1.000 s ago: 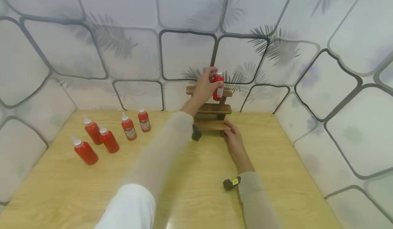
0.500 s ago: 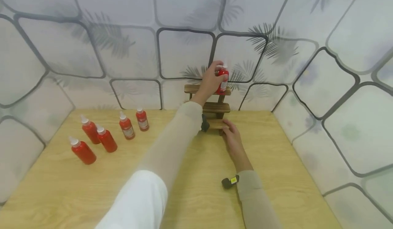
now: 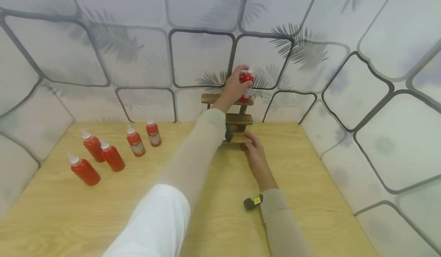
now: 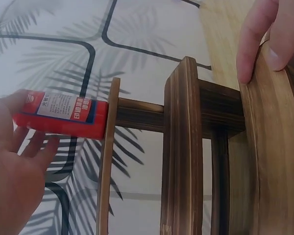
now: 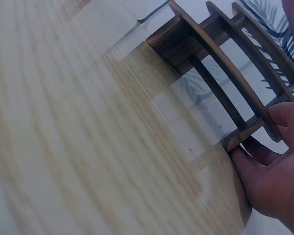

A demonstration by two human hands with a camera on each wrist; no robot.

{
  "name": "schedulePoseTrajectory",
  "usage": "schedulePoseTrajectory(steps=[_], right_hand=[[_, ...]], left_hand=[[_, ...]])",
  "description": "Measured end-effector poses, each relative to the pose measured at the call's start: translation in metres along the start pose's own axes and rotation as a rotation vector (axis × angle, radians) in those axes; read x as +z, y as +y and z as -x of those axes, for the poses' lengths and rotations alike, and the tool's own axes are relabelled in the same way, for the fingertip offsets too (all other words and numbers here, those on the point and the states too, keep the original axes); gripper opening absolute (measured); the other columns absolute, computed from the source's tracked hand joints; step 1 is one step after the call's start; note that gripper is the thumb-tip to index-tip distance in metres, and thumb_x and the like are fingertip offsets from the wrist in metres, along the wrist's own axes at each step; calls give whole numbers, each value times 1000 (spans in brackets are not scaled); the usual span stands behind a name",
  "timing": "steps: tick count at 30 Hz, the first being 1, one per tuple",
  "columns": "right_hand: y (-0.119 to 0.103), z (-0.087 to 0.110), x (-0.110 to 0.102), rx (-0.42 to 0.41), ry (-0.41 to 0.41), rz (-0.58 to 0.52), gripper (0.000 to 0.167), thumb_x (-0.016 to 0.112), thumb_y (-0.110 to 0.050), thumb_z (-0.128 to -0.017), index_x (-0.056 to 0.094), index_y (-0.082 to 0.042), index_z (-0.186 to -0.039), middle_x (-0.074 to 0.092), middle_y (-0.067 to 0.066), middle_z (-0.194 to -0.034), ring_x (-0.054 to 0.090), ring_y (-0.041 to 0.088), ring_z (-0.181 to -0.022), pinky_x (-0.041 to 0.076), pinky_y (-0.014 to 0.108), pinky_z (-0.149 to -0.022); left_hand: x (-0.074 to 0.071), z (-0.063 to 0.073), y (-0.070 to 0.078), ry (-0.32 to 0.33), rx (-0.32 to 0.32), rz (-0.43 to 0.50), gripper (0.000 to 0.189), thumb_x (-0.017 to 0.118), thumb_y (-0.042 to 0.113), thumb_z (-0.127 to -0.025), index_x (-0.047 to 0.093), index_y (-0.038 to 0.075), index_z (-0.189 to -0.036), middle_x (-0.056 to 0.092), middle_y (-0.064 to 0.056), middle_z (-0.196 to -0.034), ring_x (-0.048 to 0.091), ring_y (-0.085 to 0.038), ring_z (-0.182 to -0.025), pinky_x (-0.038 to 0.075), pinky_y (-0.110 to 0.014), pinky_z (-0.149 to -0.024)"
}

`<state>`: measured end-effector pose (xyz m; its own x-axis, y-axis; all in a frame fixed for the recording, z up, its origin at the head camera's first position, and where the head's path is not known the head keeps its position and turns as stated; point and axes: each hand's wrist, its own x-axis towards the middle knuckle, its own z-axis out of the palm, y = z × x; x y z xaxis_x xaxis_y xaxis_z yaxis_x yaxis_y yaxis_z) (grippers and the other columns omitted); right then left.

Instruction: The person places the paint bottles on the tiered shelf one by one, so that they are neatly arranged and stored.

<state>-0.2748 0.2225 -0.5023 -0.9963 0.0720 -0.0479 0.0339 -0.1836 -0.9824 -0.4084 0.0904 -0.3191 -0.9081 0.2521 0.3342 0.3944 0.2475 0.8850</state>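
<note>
My left hand (image 3: 235, 87) holds a red squeeze bottle (image 4: 59, 115) with a white label, thumb on one side and fingers on the other. Its base meets the top board of a dark-stained, three-step wooden shelf (image 3: 239, 119), near the right end. In the head view, the bottle's pale cap shows above the fingers. Lower down, my right hand (image 3: 256, 155) grips the right end of the lowest step, also seen in the right wrist view, where the fingers (image 5: 279, 117) curl around the board's end. My left forearm hides part of the shelf's left side.
Several more red bottles with pale nozzle caps stand on the left of the wooden table (image 3: 213, 211); one is the bottle (image 3: 153, 133) nearest the shelf. Patterned wall covering (image 3: 203, 58) rises right behind the shelf and along both sides.
My left hand has carried the bottle right and back, onto the top step's right end. The right hand keeps its grip on the lowest step. The head view has shifted slightly.
</note>
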Motion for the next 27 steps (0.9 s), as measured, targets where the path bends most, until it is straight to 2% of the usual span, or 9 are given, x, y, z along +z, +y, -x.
schedulePoseTrajectory(steps=[7,12,21,27], right_hand=[[-1,1,1,5,-6,-1,42,50,-14,-106,48,-10,-147,25,8,-163,35,29,-147,34,36,-121],[-1,1,-1,10,-23,-23,44,50,-14,-106,45,-8,-149,25,11,-163,35,29,-147,33,37,-121],[-3,1,-1,18,-8,-16,45,48,-14,-106,43,-8,-150,27,10,-163,35,29,-148,32,35,-122],[-5,2,4,14,-15,-17,46,47,-13,-106,41,-6,-151,25,12,-164,34,29,-149,31,36,-122]], left_hand=[[-9,4,1,-16,23,-56,63,69,23,-97,39,18,-152,53,-10,-145,54,-20,-121,50,-33,-100],[-17,15,5,-26,30,-52,66,70,28,-96,39,20,-154,51,-8,-148,53,-20,-125,48,-34,-104],[-36,49,2,-30,66,9,64,68,34,-97,41,17,-153,50,-9,-149,51,-27,-131,50,-41,-104],[-52,79,-5,17,99,48,62,70,29,-96,45,13,-150,52,-15,-146,54,-34,-129,50,-46,-105]])
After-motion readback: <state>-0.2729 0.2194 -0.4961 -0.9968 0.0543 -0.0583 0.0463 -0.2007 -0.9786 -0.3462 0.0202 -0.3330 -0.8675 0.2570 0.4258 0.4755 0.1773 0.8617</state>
